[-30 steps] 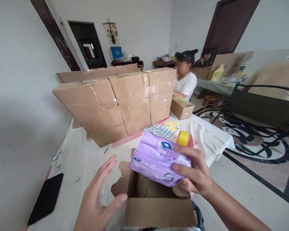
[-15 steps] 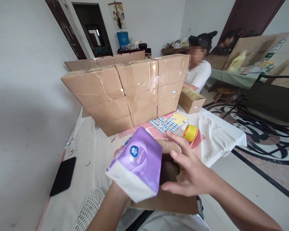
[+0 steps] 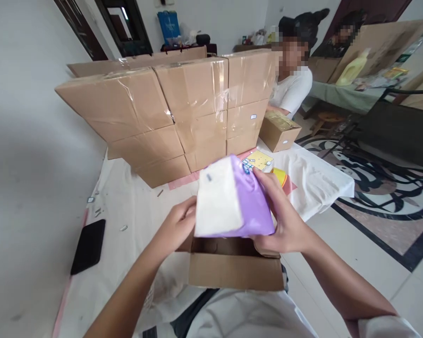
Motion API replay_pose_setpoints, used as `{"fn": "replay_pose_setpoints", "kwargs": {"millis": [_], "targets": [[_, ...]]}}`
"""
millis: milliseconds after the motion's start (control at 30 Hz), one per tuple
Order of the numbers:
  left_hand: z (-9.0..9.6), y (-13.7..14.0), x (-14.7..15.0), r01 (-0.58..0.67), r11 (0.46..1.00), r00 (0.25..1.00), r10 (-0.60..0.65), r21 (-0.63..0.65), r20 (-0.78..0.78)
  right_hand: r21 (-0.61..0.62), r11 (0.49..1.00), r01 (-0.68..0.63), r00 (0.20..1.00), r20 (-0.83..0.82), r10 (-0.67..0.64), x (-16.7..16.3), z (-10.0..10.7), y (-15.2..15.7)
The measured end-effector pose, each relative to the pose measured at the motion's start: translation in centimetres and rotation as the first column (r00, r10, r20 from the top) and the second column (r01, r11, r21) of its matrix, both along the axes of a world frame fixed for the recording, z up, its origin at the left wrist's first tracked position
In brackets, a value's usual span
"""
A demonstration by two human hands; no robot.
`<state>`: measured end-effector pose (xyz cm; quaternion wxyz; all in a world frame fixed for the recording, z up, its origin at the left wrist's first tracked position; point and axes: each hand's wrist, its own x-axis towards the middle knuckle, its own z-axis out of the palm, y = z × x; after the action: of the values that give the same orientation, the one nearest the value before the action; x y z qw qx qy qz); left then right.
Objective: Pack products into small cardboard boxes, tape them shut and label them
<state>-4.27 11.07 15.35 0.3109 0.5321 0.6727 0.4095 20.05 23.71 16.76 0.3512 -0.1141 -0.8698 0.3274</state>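
Over carton (image 3: 236, 272), hands (image 3: 179, 226) (image 3: 286, 217) opposed, clasping pack (image 3: 234, 202)

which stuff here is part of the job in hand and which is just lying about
Seems part of the job:
- purple pack, gripped by the right hand, left hand at its edge
- open cardboard box just below it

Apparently just lying about:
- flat black object on the cloth
- yellow roll, partly hidden
- pale yellow bottle on the far table
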Motion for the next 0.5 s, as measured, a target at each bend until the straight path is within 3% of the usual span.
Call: {"fn": "replay_pose_setpoints", "kwargs": {"millis": [133, 233, 300, 367, 500], "targets": [[-0.2, 0.8, -1.3, 0.112, 0.984, 0.959, -0.143, -0.138, -0.244, -0.211, 0.975, -0.075, 0.986, 0.129, 0.104, 0.2, -2.5, -0.7], [-1.5, 0.7, -1.3, 0.143, 0.969, 0.835, -0.229, -0.203, -0.501, -0.3, 0.953, -0.039, 0.929, 0.341, 0.146, -0.3, -3.5, -1.8], [-2.4, 0.2, -1.1, 0.172, 0.959, 0.757, -0.276, -0.226, -0.593, -0.315, 0.949, -0.004, 0.875, 0.458, 0.155, -0.5, -3.4, -2.5], [-2.9, -0.5, -0.8, 0.172, 0.95, 0.724, -0.3, -0.259, -0.621, -0.246, 0.969, 0.01, 0.843, 0.523, 0.124, -0.3, -2.9, -2.8], [-3.3, -1.6, -0.5, 0.039, 0.967, 0.682, -0.209, -0.251, -0.7, 0.106, 0.994, 0.006, 0.826, 0.56, -0.064, 0.7, -1.8, -2.4]]}}
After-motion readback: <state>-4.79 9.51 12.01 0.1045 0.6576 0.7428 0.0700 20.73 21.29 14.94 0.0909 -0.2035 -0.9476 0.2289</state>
